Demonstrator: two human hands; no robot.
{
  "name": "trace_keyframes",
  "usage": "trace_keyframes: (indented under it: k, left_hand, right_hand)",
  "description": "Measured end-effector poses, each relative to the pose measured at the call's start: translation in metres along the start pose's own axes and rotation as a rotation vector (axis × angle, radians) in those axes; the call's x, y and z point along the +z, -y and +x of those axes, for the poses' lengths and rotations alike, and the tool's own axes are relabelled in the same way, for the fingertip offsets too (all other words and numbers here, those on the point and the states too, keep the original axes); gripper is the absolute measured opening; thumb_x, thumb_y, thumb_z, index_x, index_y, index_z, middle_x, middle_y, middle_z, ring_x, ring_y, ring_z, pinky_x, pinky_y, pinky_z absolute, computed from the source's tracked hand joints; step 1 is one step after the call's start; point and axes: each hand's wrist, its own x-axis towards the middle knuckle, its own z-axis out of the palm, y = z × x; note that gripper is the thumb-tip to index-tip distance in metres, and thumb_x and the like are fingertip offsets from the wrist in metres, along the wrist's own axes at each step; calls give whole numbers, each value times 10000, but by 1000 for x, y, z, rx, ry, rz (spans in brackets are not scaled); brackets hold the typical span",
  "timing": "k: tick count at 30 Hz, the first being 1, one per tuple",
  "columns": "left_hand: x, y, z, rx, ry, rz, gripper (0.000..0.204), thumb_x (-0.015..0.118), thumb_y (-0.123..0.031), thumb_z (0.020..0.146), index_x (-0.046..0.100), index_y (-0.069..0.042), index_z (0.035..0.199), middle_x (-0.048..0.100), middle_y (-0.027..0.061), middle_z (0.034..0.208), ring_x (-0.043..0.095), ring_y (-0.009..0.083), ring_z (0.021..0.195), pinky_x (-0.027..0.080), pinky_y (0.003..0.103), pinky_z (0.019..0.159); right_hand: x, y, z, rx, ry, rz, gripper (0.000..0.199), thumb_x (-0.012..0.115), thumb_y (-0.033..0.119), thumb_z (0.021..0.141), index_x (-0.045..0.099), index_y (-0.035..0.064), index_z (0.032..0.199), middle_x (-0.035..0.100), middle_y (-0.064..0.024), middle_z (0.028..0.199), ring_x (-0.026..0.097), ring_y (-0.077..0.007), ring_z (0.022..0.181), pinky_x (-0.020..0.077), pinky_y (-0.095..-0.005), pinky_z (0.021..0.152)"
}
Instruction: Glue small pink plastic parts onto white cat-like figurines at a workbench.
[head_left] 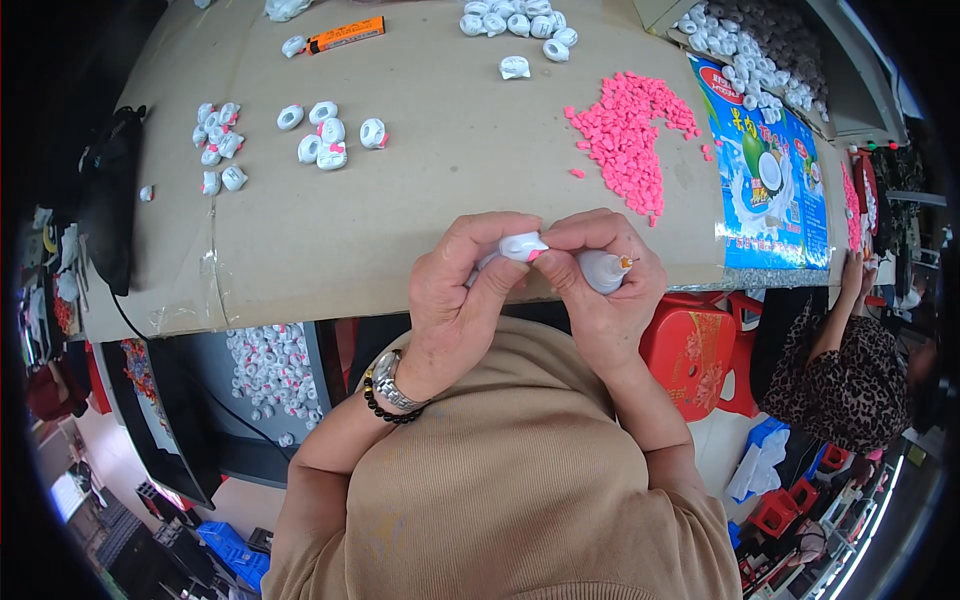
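Just past the table's near edge, my left hand [458, 290] pinches a small white cat-head-shaped piece [520, 245] between thumb and fingers. A tiny pink piece [536, 255] sits at the right end of it, under the thumb and fingertip of my right hand [612, 318]. That same hand also keeps a translucent glue bottle [602, 270] in its curled fingers, the orange needle tip pointing right. Beyond my right hand lies a spread heap of pink pieces [625, 145]. White pieces with pink bits [330, 140] stand in small groups at the left of the table.
Plain white pieces [510, 18] lie at the far middle, beside an orange tube box [345, 35]. A blue printed sheet [765, 180] covers the right side. At lower left, an open drawer [270, 375] holds many white pieces. A co-worker [845, 370] sits at right near a red stool [690, 355].
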Motion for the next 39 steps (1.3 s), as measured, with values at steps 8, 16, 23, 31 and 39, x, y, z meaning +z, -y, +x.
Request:
trace_keyframes:
  k: [8, 16, 23, 31, 39]
  left_hand:
    - [-2, -6, 4, -108, 36, -16, 249, 588, -97, 922, 569, -11, 1155, 612, 17, 852, 549, 60, 739, 469, 210, 655]
    - [-30, -14, 20, 139, 32, 552, 163, 548, -106, 933, 542, -20, 1071, 514, 48, 682, 493, 119, 577, 410, 262, 544]
    - [-72, -20, 51, 293, -14, 1261, 176, 598, -83, 861, 521, -28, 1010, 583, 150, 791, 583, 361, 734, 456, 438, 629]
    - [-106, -35, 65, 347, -71, 1399, 308, 657, -119, 833, 524, -34, 1097, 601, 126, 817, 603, 298, 659, 482, 397, 569]
    - [-58, -43, 39, -343, -36, -544, 305, 515, 52, 821, 534, 11, 1123, 601, 112, 1015, 615, 154, 740, 372, 183, 409]
  right_hand:
    - [0, -8, 4, -85, -20, -154, 129, 675, -83, 750, 644, -1, 844, 629, -73, 807, 605, -135, 694, 479, -255, 607]
    - [1, -2, 4, 92, -21, -31, 172, 659, -112, 729, 635, 11, 847, 596, -46, 842, 564, -100, 711, 455, -231, 641]
    - [-11, -2, 6, 128, -42, 64, 151, 651, -108, 760, 619, 9, 850, 581, -38, 882, 547, -76, 720, 444, -201, 601]
    - [-20, -4, 6, 212, -43, 106, 205, 646, -107, 759, 592, 7, 922, 578, -41, 905, 544, -66, 730, 443, -200, 602]
    - [-25, -1, 15, 137, 12, 143, 465, 589, -62, 780, 412, 46, 1195, 503, -96, 1102, 549, -100, 814, 441, -224, 695]
